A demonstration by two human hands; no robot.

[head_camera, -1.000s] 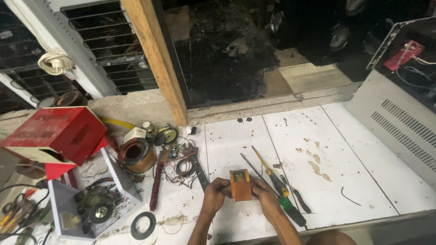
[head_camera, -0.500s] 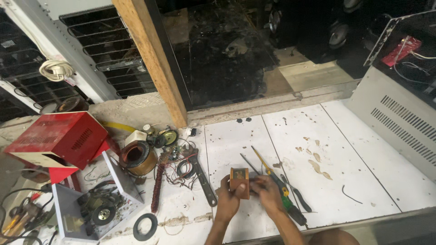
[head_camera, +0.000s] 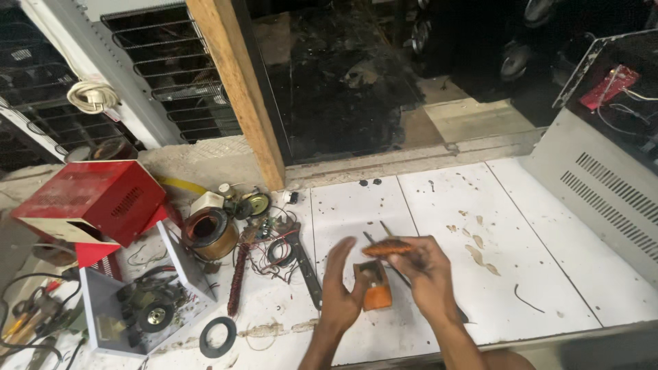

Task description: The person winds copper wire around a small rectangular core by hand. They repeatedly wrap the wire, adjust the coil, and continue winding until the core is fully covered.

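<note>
One white bench (head_camera: 439,205) fills the lower half of the frame, one grey vented cabinet (head_camera: 603,192) sits at the right edge, and one red metal box (head_camera: 96,199) lies at middle left. Below that, one open grey chassis (head_camera: 137,308) with a motor inside, then one copper coil (head_camera: 209,233), one black ring (head_camera: 218,336) at lower left. Now the hands, bottom centre: the left hand (head_camera: 340,291) is spread, fingers fanned, palm against the side of one small orange block (head_camera: 373,286) standing on the bench. The right hand (head_camera: 428,277) pinches one orange-handled tool (head_camera: 391,248) just above that block, grip closed around the handle. The block looks rigid, compact, probably light but dense for its size; best held by its flat sides. The tool's handle seems hard and smooth, blurred here.
</note>
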